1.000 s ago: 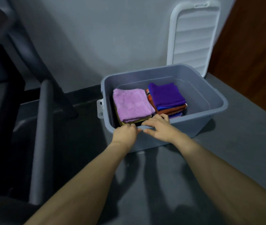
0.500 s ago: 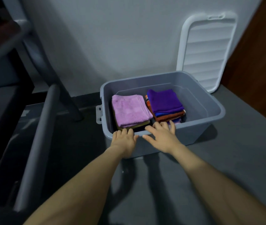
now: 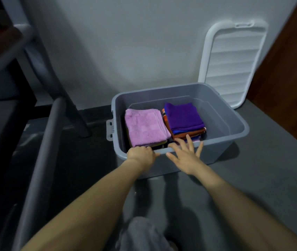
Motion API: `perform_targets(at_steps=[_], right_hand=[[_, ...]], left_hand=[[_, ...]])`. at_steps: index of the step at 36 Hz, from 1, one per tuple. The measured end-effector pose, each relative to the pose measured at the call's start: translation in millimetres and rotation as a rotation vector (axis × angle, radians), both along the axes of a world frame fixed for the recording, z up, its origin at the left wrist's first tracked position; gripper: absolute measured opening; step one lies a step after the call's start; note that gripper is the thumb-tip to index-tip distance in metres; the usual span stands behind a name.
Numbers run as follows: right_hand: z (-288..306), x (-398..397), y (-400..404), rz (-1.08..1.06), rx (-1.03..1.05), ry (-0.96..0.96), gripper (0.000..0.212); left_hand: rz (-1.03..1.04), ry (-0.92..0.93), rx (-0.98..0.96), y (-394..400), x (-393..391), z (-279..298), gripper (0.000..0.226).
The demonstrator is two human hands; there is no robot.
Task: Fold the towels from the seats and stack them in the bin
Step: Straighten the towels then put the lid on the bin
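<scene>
At bin point(image 3: 234, 140) rim: left hand point(image 3: 141, 156) curled, right hand point(image 3: 185, 156) spread.

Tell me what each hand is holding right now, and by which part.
The left hand curls over the near rim of the bin, its grip on the rim's edge. The right hand holds nothing; its fingers are spread over that rim.

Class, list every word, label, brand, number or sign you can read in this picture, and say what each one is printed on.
None can be read. The grey bin, the white lid leaning on the wall, the pink towel and the purple towel show no print, and neither hand holds anything with writing.
</scene>
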State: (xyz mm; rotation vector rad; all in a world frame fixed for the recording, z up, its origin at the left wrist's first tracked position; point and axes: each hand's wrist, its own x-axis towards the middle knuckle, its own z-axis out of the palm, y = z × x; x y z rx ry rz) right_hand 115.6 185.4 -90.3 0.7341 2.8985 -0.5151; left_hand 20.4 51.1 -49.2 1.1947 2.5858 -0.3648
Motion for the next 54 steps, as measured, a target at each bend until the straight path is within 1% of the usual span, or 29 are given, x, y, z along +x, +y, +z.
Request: perform_targets(at_steps=[4, 8, 11, 13, 16, 18, 21, 24, 26, 29, 31, 36, 37, 39, 42, 44, 48, 51, 54], right_hand=[[2, -25, 16, 0.043, -0.019, -0.022, 0.037], [7, -46, 40, 0.067, -0.035, -0.055, 0.039], [12, -68, 51, 0.090, -0.032, -0.068, 0.040], [8, -86, 53, 0.088, -0.040, -0.036, 0.040], [0, -97, 49, 0.070, -0.025, 0.047, 0.037], [-5, -100, 49, 0.064, 0.001, 0.078, 0.037], [-5, -98, 54, 0.084, 0.018, 0.069, 0.039], [8, -99, 60, 0.093, -0.027, 0.095, 0.046], [26, -101, 67, 0.069, -0.054, 0.156, 0.045], [59, -103, 82, 0.010, -0.065, 0.227, 0.034], [91, -107, 102, -0.037, -0.059, 0.202, 0.029], [169, -113, 151, -0.144, -0.131, 0.047, 0.028], [178, -113, 156, -0.152, -0.138, 0.047, 0.028], [215, -120, 182, -0.180, -0.149, 0.067, 0.025], [256, -129, 214, -0.196, -0.187, 0.132, 0.020], [284, -138, 239, -0.207, -0.192, 0.128, 0.019], [315, -156, 289, -0.238, -0.161, 0.175, 0.026], [330, -166, 338, -0.261, -0.134, 0.189, 0.033], [337, -183, 389, -0.239, -0.055, 0.145, 0.036]], left_hand=[[-0.032, 0.065, -0.061, 11, -19, 4, 0.039], [-0.069, 0.048, -0.066, 31, -39, 1, 0.041], [0.000, 0.008, -0.072, 41, -59, -2, 0.044], [0.076, -0.012, -0.088, 46, -75, -6, 0.047], [0.183, -0.019, -0.024, 44, -87, -7, 0.050], [0.189, -0.043, 0.026, 42, -90, -10, 0.049], [0.191, -0.128, 0.106, 44, -91, -10, 0.047], [0.176, -0.118, 0.219, 55, -87, 5, 0.045], [0.171, -0.139, 0.238, 70, -85, 24, 0.043], [0.200, -0.203, 0.247, 93, -89, 55, 0.037], [0.204, -0.229, 0.248, 111, -96, 82, 0.034], [0.223, -0.331, 0.293, 150, -108, 152, 0.026], [0.221, -0.341, 0.304, 154, -108, 162, 0.026], [0.229, -0.357, 0.326, 178, -120, 196, 0.027], [0.245, -0.329, 0.332, 207, -131, 237, 0.027], [0.262, -0.345, 0.346, 233, -141, 259, 0.027], [0.259, -0.373, 0.388, 284, -152, 286, 0.026], [0.277, -0.444, 0.442, 328, -159, 297, 0.024], [0.286, -0.509, 0.503, 369, -172, 294, 0.026]])
